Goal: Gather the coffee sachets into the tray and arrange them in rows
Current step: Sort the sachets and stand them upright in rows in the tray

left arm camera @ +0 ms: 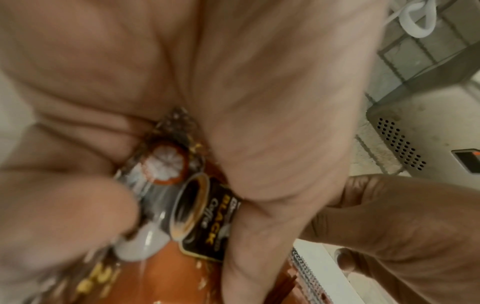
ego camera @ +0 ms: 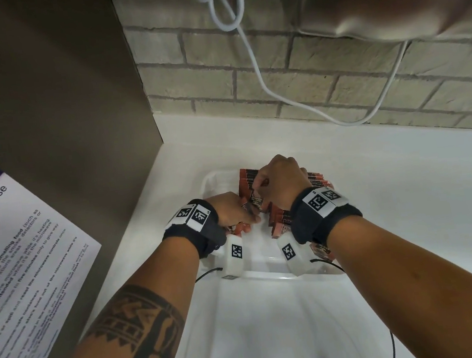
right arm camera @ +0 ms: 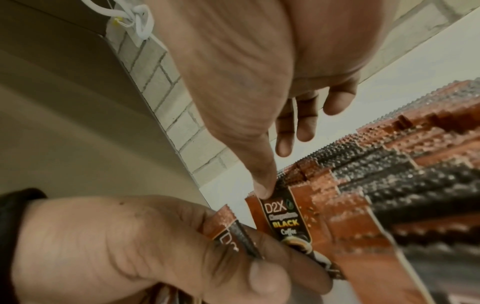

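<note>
Both hands work inside the white tray [ego camera: 210, 183] on the tabletop [ego camera: 406, 188]. The left hand [ego camera: 232, 208] grips a few sachets [left arm camera: 200, 216]. The right hand [ego camera: 281, 184] pinches the top end of one sachet [right arm camera: 288, 218], its long axis pointing away toward the wall, beside the row of sachets [ego camera: 315, 177].

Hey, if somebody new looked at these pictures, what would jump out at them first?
Probably the reddish-brown coffee sachets packed in rows along the right side of the white tray on the counter. Next, both hands meeting over it: the left hand grips a few sachets, while the right hand pinches the top of one sachet marked black coffee.
</note>
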